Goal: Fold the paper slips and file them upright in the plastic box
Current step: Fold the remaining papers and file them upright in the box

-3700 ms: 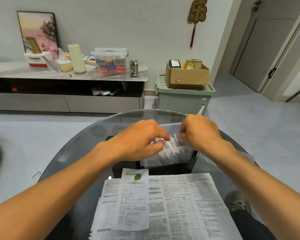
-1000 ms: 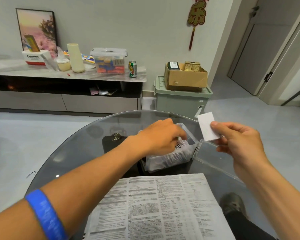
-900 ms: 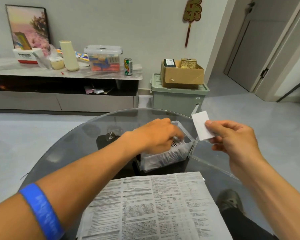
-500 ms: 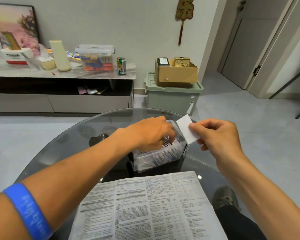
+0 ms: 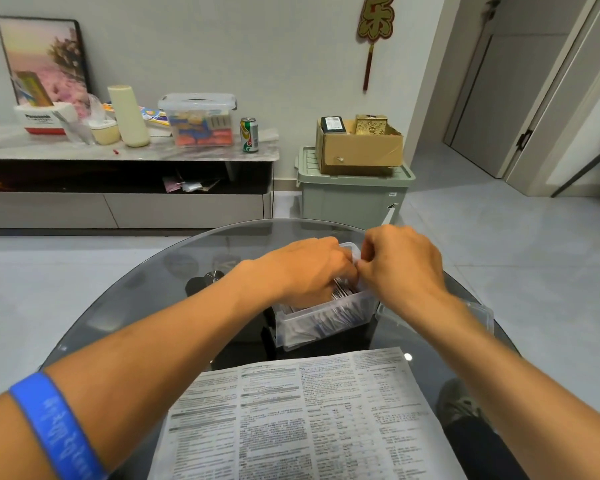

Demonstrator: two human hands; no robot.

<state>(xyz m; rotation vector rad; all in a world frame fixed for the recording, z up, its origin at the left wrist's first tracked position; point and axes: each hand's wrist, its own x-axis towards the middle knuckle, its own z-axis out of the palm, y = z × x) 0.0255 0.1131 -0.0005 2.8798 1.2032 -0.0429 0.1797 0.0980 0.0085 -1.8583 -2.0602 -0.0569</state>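
Both hands meet over the clear plastic box (image 5: pixel 321 322), which sits on the round glass tabletop (image 5: pixel 146 289) just beyond a large printed sheet (image 5: pixel 305 420). The left hand (image 5: pixel 307 266) reaches down into the box with its fingers curled among the filed slips (image 5: pixel 342 292), which stand upright in a packed row; whether its grip holds any one of them cannot be told. The right hand (image 5: pixel 400 263) is at the box's right rim, touching the left, its fingers bent in a closed grip. A sliver of white shows between its fingertips, but what it pinches is too hidden to say. The box's clear lid (image 5: pixel 478 311) lies open to the right, under the right forearm. A blue wristband (image 5: pixel 58 427) circles the left forearm. Farther off, a low cabinet (image 5: pixel 125 178) carries a can (image 5: pixel 249 135) and a lidded container (image 5: pixel 198 119), and a cardboard box (image 5: pixel 359 147) rests on a green bin (image 5: pixel 350 195).
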